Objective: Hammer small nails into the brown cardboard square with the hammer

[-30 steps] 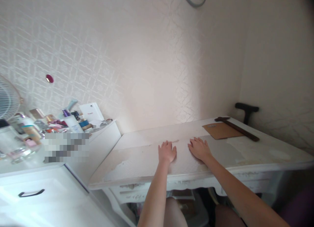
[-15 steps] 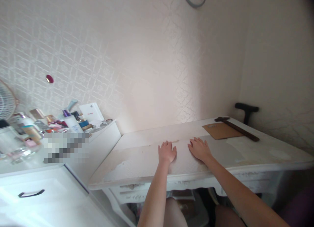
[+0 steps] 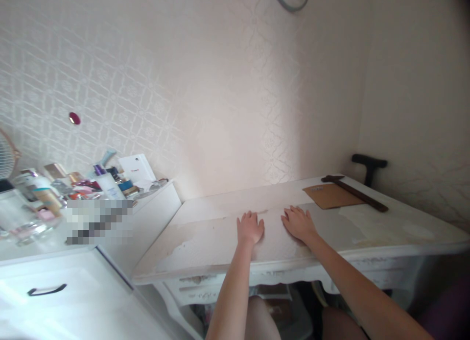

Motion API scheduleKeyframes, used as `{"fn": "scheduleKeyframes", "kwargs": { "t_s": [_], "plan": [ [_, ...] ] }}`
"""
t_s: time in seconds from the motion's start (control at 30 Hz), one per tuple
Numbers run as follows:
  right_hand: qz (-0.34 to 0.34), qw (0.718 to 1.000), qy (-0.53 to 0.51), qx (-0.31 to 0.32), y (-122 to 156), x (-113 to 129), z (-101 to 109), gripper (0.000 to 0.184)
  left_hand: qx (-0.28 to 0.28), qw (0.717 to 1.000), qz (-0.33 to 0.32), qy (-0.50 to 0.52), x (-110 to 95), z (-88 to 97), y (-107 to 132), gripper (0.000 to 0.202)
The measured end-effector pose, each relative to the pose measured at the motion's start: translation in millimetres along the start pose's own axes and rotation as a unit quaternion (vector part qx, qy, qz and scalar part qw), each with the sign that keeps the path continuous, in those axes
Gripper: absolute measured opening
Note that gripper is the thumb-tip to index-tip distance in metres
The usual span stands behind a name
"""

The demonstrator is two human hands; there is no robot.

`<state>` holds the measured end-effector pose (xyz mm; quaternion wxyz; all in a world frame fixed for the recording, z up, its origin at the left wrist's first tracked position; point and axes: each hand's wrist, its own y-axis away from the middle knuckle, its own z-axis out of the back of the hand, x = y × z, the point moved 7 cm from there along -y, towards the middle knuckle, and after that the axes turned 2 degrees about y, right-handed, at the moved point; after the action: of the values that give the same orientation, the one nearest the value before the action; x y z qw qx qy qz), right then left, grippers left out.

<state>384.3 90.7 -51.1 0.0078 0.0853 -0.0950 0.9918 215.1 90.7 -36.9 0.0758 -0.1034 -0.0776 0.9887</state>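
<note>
My left hand lies palm down on the worn white table, fingers apart and holding nothing. To its right, my right hand rests flat on the same tabletop with its fingers spread. A brown piece of board lies beyond my right hand, with a few small things on its far left corner that are too small to make out. Across the board's right side lies a hammer with a dark handle, its head toward the wall.
A white cabinet stands against the table's left end, crowded with bottles, jars and a white box. Part of a fan shows at far left. A black crutch-like handle rises behind the table's right corner.
Both hands stay in place on the table. The fan head at the far left has turned, showing less of itself at the edge of the view.
</note>
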Motion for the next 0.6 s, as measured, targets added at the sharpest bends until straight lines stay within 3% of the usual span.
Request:
{"fn": "scheduleKeyframes", "kwargs": {
  "t_s": [0.6],
  "plan": [
    [-0.001,1.000,0.002,0.008,-1.3,-1.0,-2.3,0.043,0.000,1.000,-0.002,-0.004,-0.8,1.0,0.0,0.045]
  ]
}}
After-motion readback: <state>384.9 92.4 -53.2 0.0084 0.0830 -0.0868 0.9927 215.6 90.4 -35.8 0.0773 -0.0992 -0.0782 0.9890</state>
